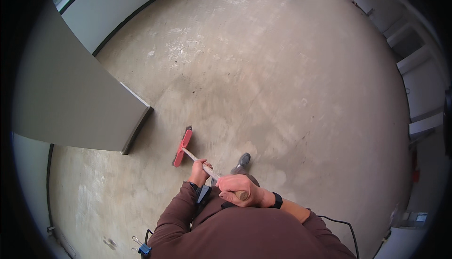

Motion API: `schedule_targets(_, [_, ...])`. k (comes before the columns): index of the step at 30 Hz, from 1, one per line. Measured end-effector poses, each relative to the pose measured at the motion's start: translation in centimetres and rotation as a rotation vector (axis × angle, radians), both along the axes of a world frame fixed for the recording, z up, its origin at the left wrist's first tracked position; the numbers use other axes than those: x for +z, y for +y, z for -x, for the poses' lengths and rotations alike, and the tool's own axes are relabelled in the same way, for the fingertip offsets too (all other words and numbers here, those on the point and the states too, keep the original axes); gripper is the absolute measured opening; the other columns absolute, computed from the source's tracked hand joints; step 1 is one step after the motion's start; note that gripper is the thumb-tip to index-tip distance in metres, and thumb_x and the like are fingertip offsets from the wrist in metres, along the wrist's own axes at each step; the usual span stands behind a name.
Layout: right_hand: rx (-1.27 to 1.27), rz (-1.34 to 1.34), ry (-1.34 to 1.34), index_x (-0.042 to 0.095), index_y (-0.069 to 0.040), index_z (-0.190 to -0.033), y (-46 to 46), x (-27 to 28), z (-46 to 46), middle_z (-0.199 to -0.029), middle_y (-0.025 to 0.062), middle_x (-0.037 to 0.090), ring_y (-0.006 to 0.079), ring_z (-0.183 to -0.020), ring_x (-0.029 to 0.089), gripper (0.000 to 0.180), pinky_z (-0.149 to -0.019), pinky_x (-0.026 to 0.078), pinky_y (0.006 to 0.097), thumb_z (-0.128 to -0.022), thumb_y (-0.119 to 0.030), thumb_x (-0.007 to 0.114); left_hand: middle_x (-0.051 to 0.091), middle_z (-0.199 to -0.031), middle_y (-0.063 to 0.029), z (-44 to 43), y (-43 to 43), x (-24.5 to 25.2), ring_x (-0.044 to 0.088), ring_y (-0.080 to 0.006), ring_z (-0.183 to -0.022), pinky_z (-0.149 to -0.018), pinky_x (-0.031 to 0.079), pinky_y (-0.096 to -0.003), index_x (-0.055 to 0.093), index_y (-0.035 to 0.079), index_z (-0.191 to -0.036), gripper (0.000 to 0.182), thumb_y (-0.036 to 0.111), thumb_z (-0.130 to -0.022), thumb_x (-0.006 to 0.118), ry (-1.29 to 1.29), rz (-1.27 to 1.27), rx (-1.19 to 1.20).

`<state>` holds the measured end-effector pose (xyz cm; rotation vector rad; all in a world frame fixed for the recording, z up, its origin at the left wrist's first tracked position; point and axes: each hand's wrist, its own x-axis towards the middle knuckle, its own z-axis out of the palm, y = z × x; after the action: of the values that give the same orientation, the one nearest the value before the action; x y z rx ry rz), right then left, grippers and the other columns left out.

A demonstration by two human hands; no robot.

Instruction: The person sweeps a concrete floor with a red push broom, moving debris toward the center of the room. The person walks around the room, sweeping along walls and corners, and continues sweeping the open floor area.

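Observation:
A push broom with a red head (183, 148) and dark bristles rests on the bare concrete floor (268, 82), ahead and to the left of me. Its pale wooden handle (190, 154) slants up towards my body. Partway along the handle, my left hand (200, 171) is wrapped around it. My right hand (240, 190) grips the handle close to its top, and the round butt end (242, 195) sticks out past the fingers.
To the left a grey pillar (88, 93) with a dark base juts into the room. A white wall (116, 2) with dark skirting runs behind it. Whitish marks (180, 47) and small specks of debris (194, 92) dot the floor. My shoe (243, 160) stands right of the broom.

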<state>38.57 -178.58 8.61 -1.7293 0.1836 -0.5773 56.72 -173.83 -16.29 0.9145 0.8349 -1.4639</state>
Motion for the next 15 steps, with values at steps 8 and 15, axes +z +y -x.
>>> schedule_targets(8, [0.162,-0.183,0.01,0.062,0.002,-0.088,-5.5,-5.9,-3.3,-0.08,0.0121,0.061,0.0276,-0.073,0.059,0.009,-0.066,0.048,0.034,-0.093,-0.006,0.062,0.041,-0.06,-0.0031,-3.7,2.7,-2.9,0.042,-0.0161,-0.049,-0.044,0.042,-0.0273,0.036,0.009,-0.081,0.015,0.009,-0.091,0.048,0.006,-0.267,0.269])
schedule_targets(15, [-0.205,-0.399,0.132,0.063,0.006,-0.084,-17.3,-4.3,5.9,-0.072,0.0074,0.059,0.0146,-0.065,0.054,0.015,-0.06,0.044,0.0279,-0.094,-0.003,0.055,0.04,-0.062,-0.0035,7.1,-12.9,-8.2,0.042,-0.017,-0.049,-0.046,0.041,-0.0298,0.035,0.007,-0.084,0.013,0.005,-0.091,0.046,0.123,-0.202,0.098])
